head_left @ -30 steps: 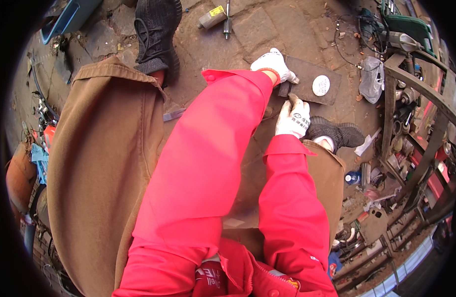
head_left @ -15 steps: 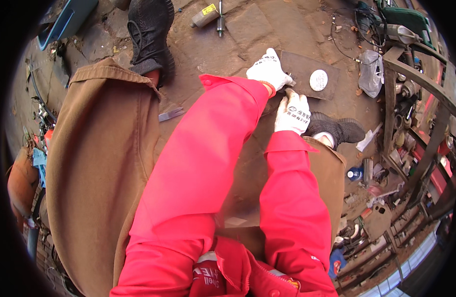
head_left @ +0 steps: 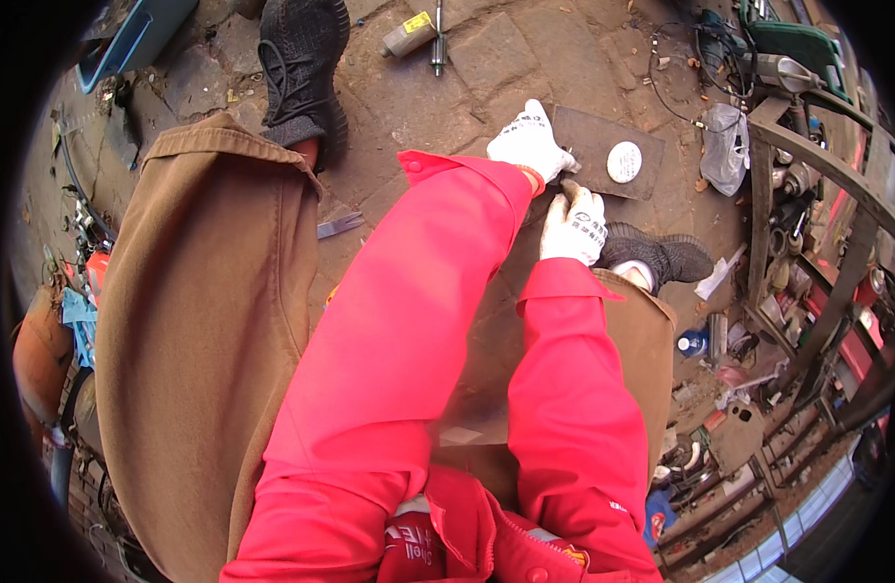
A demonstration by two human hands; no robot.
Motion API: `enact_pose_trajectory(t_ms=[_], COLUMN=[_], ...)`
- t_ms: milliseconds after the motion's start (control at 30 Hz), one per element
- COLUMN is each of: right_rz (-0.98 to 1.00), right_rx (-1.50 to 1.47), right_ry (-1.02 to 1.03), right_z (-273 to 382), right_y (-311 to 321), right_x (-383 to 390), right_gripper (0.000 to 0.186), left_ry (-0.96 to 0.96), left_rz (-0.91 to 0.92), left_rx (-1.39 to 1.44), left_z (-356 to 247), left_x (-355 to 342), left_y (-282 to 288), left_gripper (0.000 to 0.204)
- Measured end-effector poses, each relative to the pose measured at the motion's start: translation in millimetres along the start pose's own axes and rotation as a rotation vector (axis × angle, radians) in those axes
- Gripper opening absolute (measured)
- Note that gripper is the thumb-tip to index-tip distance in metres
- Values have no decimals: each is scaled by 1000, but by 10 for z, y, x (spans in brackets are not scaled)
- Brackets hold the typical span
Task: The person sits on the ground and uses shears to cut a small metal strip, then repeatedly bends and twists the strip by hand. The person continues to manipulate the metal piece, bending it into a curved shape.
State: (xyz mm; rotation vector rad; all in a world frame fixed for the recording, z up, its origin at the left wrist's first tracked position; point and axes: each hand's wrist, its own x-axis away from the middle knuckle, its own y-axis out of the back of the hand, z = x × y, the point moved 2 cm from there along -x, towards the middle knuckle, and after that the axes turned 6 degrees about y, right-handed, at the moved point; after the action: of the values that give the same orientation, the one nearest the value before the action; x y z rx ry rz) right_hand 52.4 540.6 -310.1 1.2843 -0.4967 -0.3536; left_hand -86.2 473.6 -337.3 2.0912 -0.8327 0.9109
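Both my hands wear white gloves with dark print and meet at the left edge of a dark flat plate (head_left: 581, 129) on the ground. My left hand (head_left: 527, 142) is closed, its fingertips at a small dark piece whose kind I cannot make out. Just below it, my right hand (head_left: 575, 228) has its fingers curled in toward the same spot. What lies in either grip is mostly hidden. A white round disc (head_left: 624, 161) with faint writing rests on the plate, to the right of my fingers.
My shoes (head_left: 303, 73) stand on stone paving. Farther off lie a grey cylinder (head_left: 408, 35) and a metal rod (head_left: 439, 44). A flat metal tool (head_left: 340, 224) is by my left knee. At right are a plastic bag (head_left: 726, 151), a metal frame (head_left: 824, 151) and scattered parts.
My right hand has turned slightly, its fingers more curled and drawn back a little from the plate's edge. My left hand stays nearly in place; the view has shifted slightly.
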Motion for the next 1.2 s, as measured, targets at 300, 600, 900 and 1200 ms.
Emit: enact_pose_trajectory(t_ms=[300,600,900,1200], right_rz=[34,21,12,80], right_rx=[-36,-4,-8,-25], right_ry=[-51,-46,-55,-81], right_z=[32,46,78,-97], right_y=[24,12,27,-89], right_x=[41,80,111,265], right_gripper=[25,27,27,27], left_ry=[-11,-21,-22,-26], left_rz=[9,1,3,-3], left_rx=[26,32,23,15], left_z=[7,17,23,32], left_x=[0,-12,-33,-42], left_y=[5,-6,-13,-20], left_gripper=[84,85,86,86])
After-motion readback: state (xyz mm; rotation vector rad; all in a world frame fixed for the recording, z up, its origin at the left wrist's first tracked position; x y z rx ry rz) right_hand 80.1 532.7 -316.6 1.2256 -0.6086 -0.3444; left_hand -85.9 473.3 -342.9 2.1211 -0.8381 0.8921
